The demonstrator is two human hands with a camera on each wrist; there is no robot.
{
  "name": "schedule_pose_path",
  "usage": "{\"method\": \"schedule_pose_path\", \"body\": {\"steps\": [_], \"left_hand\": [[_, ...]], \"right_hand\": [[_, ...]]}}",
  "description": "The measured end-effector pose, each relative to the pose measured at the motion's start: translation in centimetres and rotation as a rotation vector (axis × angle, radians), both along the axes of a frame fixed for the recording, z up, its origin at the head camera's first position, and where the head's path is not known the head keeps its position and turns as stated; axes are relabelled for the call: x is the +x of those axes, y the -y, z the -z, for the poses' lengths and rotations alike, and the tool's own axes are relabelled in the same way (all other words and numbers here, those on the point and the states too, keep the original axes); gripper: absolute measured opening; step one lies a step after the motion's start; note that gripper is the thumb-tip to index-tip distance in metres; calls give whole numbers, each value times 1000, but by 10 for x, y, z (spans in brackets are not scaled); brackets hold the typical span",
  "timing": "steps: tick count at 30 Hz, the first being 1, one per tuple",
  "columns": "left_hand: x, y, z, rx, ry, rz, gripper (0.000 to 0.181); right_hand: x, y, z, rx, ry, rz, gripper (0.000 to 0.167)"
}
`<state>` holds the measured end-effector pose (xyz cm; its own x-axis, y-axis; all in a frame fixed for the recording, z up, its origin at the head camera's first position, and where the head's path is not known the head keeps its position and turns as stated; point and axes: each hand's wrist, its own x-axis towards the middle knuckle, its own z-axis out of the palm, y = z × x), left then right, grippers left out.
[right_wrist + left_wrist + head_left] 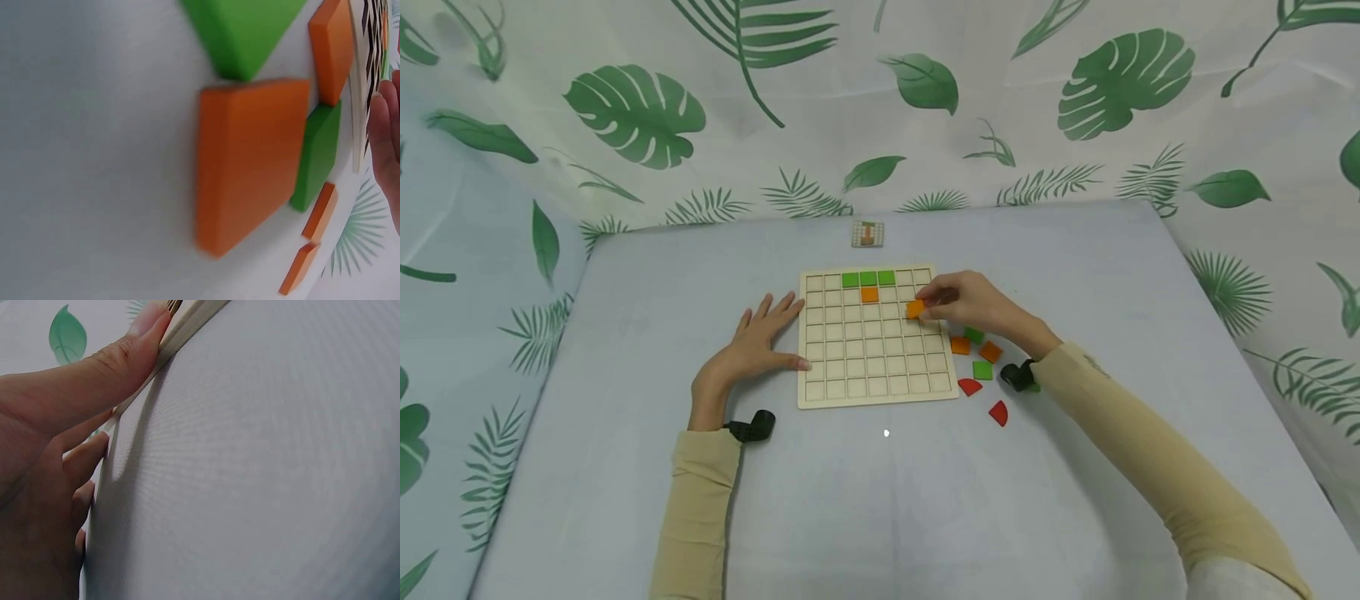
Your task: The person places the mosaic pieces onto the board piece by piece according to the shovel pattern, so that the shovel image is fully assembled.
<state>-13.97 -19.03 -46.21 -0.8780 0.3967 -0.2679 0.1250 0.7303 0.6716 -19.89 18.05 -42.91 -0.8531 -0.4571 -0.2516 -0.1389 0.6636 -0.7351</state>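
Note:
A cream wooden grid board (856, 368) lies on the table. Three green square tiles (868, 278) fill neighbouring cells of its far row, and one orange square tile (869, 295) sits below the middle one. My right hand (973, 304) pinches another orange square tile (914, 310) over the board's right side; its fingertips are out of sight in the right wrist view. With fingers spread, my left hand (751, 348) rests at the board's left edge. Its thumb (119, 362) touches the rim in the left wrist view.
Right of the board lie loose orange tiles (990, 352), green tiles (982, 370) and two red quarter-circle pieces (998, 413). The right wrist view shows a big orange tile (256, 162) close up. A small patterned card (867, 234) lies beyond the board.

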Motion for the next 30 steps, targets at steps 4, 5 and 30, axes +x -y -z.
{"method": "schedule_pose_path", "body": {"steps": [4,5,30], "left_hand": [[-1,1,1,5,-6,3,105],[-1,1,1,4,-5,4,105],[-1,-1,-1,-9,8,-13,106]], "right_hand": [[-3,7,0,-14,-4,-21,29],[-4,8,0,-17,-6,-25,29],[-16,42,6,-15,-84,-151,29]]}}
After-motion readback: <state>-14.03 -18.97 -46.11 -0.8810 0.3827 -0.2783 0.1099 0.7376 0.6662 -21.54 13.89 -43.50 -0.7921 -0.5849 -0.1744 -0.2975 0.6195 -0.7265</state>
